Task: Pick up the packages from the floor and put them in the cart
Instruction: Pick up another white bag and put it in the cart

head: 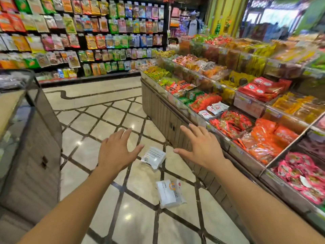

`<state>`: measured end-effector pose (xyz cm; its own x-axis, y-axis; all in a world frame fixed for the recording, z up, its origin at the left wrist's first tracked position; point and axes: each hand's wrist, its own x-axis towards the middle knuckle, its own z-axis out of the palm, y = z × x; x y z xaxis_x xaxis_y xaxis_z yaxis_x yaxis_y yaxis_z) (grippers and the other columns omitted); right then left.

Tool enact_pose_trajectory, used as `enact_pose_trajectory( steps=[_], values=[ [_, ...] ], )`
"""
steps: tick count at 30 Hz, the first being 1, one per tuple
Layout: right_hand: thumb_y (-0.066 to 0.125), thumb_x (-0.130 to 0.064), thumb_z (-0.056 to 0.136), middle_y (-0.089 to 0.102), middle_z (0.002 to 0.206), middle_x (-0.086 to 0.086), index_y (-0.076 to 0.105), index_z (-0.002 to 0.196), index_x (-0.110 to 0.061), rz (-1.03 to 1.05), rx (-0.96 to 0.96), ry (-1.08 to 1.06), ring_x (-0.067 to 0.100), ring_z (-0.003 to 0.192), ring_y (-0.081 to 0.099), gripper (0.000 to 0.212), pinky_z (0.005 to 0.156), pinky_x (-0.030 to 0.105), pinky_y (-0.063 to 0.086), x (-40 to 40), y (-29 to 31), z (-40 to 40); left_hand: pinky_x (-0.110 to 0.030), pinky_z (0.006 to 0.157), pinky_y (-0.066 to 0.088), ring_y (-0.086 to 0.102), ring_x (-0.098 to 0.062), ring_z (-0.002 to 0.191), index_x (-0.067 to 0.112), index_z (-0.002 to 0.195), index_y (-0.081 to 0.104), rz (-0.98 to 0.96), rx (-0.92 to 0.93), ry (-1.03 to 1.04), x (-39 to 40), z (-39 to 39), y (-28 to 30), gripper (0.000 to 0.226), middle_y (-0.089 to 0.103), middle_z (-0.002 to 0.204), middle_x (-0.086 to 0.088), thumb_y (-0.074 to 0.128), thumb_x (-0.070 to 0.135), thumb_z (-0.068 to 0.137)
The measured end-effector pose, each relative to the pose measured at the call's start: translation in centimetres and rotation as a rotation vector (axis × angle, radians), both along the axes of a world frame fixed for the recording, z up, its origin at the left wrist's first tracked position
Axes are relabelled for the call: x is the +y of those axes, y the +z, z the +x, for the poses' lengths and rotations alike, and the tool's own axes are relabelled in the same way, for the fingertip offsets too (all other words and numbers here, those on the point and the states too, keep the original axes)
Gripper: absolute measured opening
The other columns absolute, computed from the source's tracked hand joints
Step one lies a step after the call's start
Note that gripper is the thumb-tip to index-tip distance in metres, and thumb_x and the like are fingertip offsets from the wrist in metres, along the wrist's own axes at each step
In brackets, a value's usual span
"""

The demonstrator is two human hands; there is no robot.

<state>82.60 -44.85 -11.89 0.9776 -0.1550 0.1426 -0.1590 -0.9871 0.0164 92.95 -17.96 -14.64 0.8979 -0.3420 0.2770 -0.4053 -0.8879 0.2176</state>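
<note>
Shop floor [105, 120] with tiles carries two white packages [153, 157] [170, 193] not yet picked, both hands [116, 150] [200, 148] hover spread and empty above, and no cart is surely visible

You are looking down at a shiny floor [105, 120] with dark crossing lines. Two white packages lie flat on it. The near package [169, 194] sits just this side of the far package [153, 156].
</note>
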Motion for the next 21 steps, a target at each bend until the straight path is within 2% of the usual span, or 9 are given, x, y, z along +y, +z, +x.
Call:
enact_pose_trajectory(
  steps=[3,7,10,15,18,21],
  values=[
    [0.01,-0.097,0.073,0.034,0.169,0.003,0.026,0.165,-0.035,0.014,0.013,-0.068,0.034,0.153,0.034,0.112,0.117,0.055,0.039,-1.3,-0.5,3.3,-0.052,0.116,0.037,0.044,-0.028,0.146,0.021,0.157,0.043,0.019,0.047,-0.047,-2.4,5.4,-0.7,0.091,0.048,0.159,-0.007,0.036,0.079,0.086],
    [-0.009,-0.101,0.066,0.034,0.168,0.005,0.025,0.165,-0.034,0.044,0.038,-0.148,0.034,0.153,0.034,0.124,0.116,0.055,0.04,-3.9,-1.8,6.6,-0.051,0.113,0.036,0.043,-0.028,0.146,0.023,0.157,0.04,0.054,0.068,-0.152,-7.2,10.5,-1.6,0.084,0.048,0.159,-0.007,0.045,0.074,0.091],
    [-0.008,-0.102,0.064,0.034,0.168,0.006,0.024,0.165,-0.034,0.087,0.059,-0.219,0.035,0.152,0.034,0.125,0.115,0.056,0.04,-6.4,-3.5,9.5,-0.051,0.114,0.039,0.044,-0.028,0.145,0.021,0.156,0.043,0.046,0.092,-0.22,-11.6,14.3,-2.5,0.085,0.049,0.158,-0.007,0.044,0.075,0.09],
    [-0.012,-0.102,0.06,0.028,0.17,0.005,0.018,0.165,-0.036,0.158,0.11,-0.294,0.035,0.154,0.029,0.128,0.116,0.056,0.039,-11.9,-7.7,15.1,-0.048,0.118,0.033,0.041,-0.026,0.147,0.024,0.158,0.04,0.101,0.136,-0.32,-19.3,20.2,-5.1,0.082,0.046,0.16,-0.005,0.048,0.072,0.093],
    [-0.004,-0.104,0.061,0.028,0.17,0.005,0.019,0.166,-0.035,0.24,0.138,-0.36,0.033,0.153,0.03,0.127,0.116,0.053,0.038,-15.1,-11.2,18.4,-0.047,0.115,0.035,0.045,-0.026,0.143,0.024,0.156,0.042,0.159,0.178,-0.37,-23.6,23.5,-7.3,0.087,0.05,0.157,-0.003,0.036,0.076,0.087],
    [0.016,-0.098,0.072,0.022,0.172,0.003,0.012,0.166,-0.036,0.342,0.245,-0.396,0.03,0.156,0.023,0.112,0.118,0.05,0.033,-17.7,-15.6,21.4,-0.046,0.117,0.032,0.043,-0.025,0.145,0.026,0.157,0.04,0.234,0.242,-0.385,-27.3,26.5,-10.2,0.09,0.046,0.159,-0.002,0.03,0.078,0.084]
  ],
)
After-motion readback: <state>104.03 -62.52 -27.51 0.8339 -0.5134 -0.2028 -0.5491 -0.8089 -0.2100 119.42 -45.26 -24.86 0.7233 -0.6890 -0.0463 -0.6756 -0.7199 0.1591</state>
